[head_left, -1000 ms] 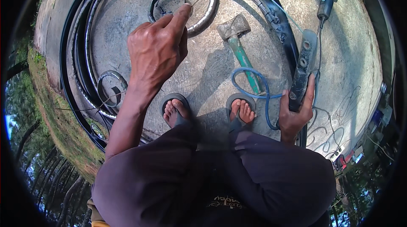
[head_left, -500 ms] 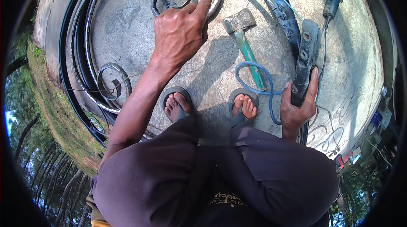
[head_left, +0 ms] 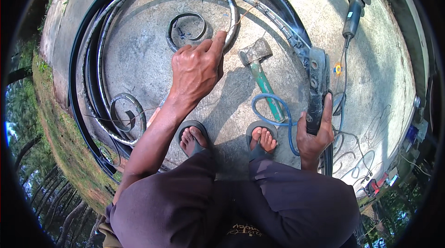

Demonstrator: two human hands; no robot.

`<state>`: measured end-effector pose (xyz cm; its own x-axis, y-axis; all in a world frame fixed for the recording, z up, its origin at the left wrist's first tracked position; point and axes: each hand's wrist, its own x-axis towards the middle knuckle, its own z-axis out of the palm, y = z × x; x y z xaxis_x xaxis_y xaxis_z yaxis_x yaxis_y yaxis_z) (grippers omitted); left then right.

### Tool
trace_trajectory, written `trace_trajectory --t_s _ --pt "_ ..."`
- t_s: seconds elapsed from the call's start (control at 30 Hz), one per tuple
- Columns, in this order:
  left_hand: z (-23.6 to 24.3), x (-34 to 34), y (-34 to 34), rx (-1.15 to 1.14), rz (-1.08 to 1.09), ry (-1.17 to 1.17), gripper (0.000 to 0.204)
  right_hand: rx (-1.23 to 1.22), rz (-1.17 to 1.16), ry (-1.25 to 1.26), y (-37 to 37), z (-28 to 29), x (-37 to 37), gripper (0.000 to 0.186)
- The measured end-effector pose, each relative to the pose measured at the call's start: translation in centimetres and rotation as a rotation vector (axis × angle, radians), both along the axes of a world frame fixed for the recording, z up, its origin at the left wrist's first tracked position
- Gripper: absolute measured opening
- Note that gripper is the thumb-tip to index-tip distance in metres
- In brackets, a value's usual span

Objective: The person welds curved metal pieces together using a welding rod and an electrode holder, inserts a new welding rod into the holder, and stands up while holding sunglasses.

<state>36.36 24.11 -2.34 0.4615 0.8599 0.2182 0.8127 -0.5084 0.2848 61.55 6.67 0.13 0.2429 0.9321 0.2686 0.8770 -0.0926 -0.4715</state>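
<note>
My left hand (head_left: 197,69) is closed with the index finger extended over the upper left of the concrete. A thin copper-coloured wire (head_left: 248,12) runs into its grip, though the fingers hide the pinch. The wire's far end meets a curved silver-and-black segmented strip (head_left: 264,6). At the right, my right hand (head_left: 315,141) grips the lower end of a long black block with round holes (head_left: 318,79), thumb on one side and fingers on the other. The block's upper end lies against the strip. Between my hands lies a hammer (head_left: 263,74) with a green handle.
Large black hoops (head_left: 76,62) curve around the left and far side. A small black ring (head_left: 204,23) and a coiled strip (head_left: 116,102) lie inside. Blue hose (head_left: 289,127) loops near my right foot. An angle grinder (head_left: 354,14) with its cord lies at far right.
The whole view has shifted, so things sit lower in the picture. The black block and my right hand have moved left towards the hammer. A small yellow object now shows beside the block.
</note>
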Motion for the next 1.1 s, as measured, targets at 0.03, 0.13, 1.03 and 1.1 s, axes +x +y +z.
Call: trace_trajectory --t_s 0.03,0.13,1.03,1.1 --pt "0.3 0.1 0.0 -0.023 0.008 0.016 0.040 0.020 0.014 -0.021 0.3 0.0 0.0 0.073" --pt "0.1 0.0 0.0 -0.004 0.010 0.011 0.040 0.006 0.021 -0.015 0.4 0.3 -0.1 0.075" --pt "0.4 0.0 -0.2 0.031 -0.019 -0.013 0.036 0.036 0.005 -0.036 -0.3 0.1 0.1 0.071" --pt "0.4 0.1 -0.1 0.004 0.000 -0.003 0.041 0.034 0.013 -0.040 -0.1 0.1 0.1 0.072"
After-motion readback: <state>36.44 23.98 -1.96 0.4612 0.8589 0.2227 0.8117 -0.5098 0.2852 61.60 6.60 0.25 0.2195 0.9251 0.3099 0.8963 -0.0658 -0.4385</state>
